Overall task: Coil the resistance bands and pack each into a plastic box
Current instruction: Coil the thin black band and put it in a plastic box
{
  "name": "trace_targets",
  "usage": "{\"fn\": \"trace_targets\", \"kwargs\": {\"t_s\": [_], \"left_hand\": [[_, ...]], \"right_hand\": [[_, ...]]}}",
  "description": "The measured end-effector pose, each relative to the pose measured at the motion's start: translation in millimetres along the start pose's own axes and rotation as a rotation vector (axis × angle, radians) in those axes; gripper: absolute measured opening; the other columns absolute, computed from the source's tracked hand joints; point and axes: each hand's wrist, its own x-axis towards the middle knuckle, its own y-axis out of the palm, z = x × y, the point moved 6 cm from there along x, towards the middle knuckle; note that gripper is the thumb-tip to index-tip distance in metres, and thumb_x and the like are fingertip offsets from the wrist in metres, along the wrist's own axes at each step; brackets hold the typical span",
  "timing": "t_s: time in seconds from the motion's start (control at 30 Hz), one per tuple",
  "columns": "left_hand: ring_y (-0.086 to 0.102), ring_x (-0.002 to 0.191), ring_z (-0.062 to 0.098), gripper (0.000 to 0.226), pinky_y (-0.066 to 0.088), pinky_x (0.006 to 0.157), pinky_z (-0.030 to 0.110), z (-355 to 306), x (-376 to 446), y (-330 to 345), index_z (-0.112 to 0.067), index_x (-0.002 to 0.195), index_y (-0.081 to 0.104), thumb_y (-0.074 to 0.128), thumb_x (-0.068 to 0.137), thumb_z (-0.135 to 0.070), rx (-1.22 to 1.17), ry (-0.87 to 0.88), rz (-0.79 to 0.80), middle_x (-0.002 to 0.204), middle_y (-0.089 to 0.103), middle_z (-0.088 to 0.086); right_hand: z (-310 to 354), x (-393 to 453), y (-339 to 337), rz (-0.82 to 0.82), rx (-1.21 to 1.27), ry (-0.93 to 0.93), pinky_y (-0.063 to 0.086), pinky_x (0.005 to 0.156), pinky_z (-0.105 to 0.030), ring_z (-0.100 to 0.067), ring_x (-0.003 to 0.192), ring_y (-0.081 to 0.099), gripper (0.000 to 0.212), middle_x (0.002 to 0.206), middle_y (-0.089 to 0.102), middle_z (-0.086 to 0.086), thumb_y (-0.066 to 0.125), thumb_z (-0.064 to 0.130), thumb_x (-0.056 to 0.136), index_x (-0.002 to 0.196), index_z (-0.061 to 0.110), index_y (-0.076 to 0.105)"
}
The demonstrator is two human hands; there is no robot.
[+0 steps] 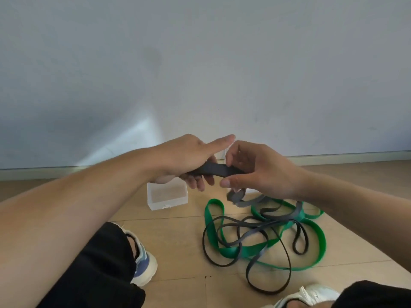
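Dark rubber, a grey resistance band [214, 170], is stretched flat between the two hands above the wooden floor [178, 241]. In the head view, the only one, the left hand [184, 161] has its fingers [198, 182] curled closed around one end of the span, index finger pointing out straight over the top. The right hand [255, 167] pinches the other end between thumb and fingers, closed on the band too. From there the band's slack drops to the floor and joins a loose heap just below: a broad green band [315, 236] with thin black bands [224, 241] looped across it.

My reading is that coiling of this first band is only starting (no finished roll shows in either hand). The next move calls for turning the held end over on itself while feeding slack up from the heap without dragging the others along.

A clear plastic box [167, 196] sits on the floor under the left hand, apparently empty, its far edge hidden by that hand. How many black bands lie tangled I cannot tell. Shoes and dark trouser legs are cut off at the lower edge.
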Motion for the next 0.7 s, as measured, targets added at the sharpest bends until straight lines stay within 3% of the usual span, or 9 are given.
{"fn": "trace_targets", "kwargs": {"t_s": [0.1, 0.2, 0.27, 0.37, 0.47, 0.6, 0.7], "left_hand": [[0.069, 0.07, 0.021, 0.057, 0.056, 0.068, 0.026, 11, -3, -8, -0.017, 0.109, 0.079, 0.06, 0.086, -0.065, -0.143, -0.058, 0.071, 0.102, 0.07, 0.014], [0.067, 0.072, 0.021, 0.044, 0.058, 0.072, 0.029, 18, -3, -13, -0.009, 0.104, 0.073, 0.072, 0.086, -0.048, -0.227, -0.068, 0.063, 0.094, 0.069, 0.012], [0.066, 0.074, 0.022, 0.032, 0.058, 0.073, 0.032, 18, -1, -12, -0.008, 0.094, 0.07, 0.075, 0.087, -0.039, -0.272, -0.056, 0.038, 0.089, 0.069, 0.011], [0.065, 0.079, 0.023, 0.027, 0.06, 0.08, 0.038, 16, -2, -6, -0.008, 0.095, 0.068, 0.074, 0.09, -0.034, -0.308, -0.058, 0.049, 0.091, 0.068, 0.012], [0.064, 0.082, 0.025, 0.028, 0.059, 0.085, 0.041, 15, -4, -5, -0.008, 0.096, 0.07, 0.074, 0.09, -0.034, -0.306, -0.059, 0.06, 0.094, 0.066, 0.013], [0.064, 0.081, 0.024, 0.035, 0.061, 0.083, 0.038, 16, -5, -4, -0.007, 0.103, 0.078, 0.07, 0.092, -0.039, -0.287, -0.054, 0.078, 0.094, 0.066, 0.012], [0.064, 0.077, 0.02, 0.035, 0.06, 0.077, 0.033, 19, -2, -8, -0.003, 0.101, 0.077, 0.07, 0.093, -0.036, -0.247, -0.031, 0.023, 0.088, 0.07, 0.011]], "right_hand": [[-8, -2, -9, -0.042, -0.016, 0.008, 0.055, 0.072, -0.05, -0.032, 0.068, 0.066, 0.025, 0.087, 0.072, -0.018, 0.081, 0.018, 0.084, 0.098, 0.018, 0.06], [-14, -6, -13, -0.026, 0.03, 0.054, 0.054, 0.068, -0.042, -0.023, 0.066, 0.063, 0.025, 0.087, 0.071, -0.021, 0.077, 0.015, 0.088, 0.107, 0.017, 0.059], [-15, -7, -13, 0.006, 0.043, 0.08, 0.052, 0.066, -0.034, -0.017, 0.065, 0.062, 0.029, 0.081, 0.069, -0.011, 0.075, 0.013, 0.089, 0.111, 0.016, 0.056], [-13, -8, -9, 0.059, -0.034, 0.083, 0.052, 0.069, -0.029, -0.013, 0.067, 0.062, 0.031, 0.079, 0.069, -0.003, 0.074, 0.013, 0.09, 0.112, 0.018, 0.053], [-9, -8, -4, 0.09, -0.084, 0.086, 0.054, 0.073, -0.031, -0.016, 0.071, 0.064, 0.033, 0.093, 0.073, -0.01, 0.074, 0.015, 0.091, 0.114, 0.022, 0.051], [-9, -9, -2, 0.125, -0.154, 0.091, 0.056, 0.085, -0.047, -0.033, 0.087, 0.067, 0.033, 0.101, 0.074, -0.008, 0.073, 0.018, 0.092, 0.114, 0.028, 0.049], [-10, -10, -2, 0.133, -0.18, 0.105, 0.056, 0.084, -0.041, -0.025, 0.083, 0.067, 0.033, 0.097, 0.074, -0.004, 0.073, 0.02, 0.092, 0.113, 0.032, 0.05]]}}
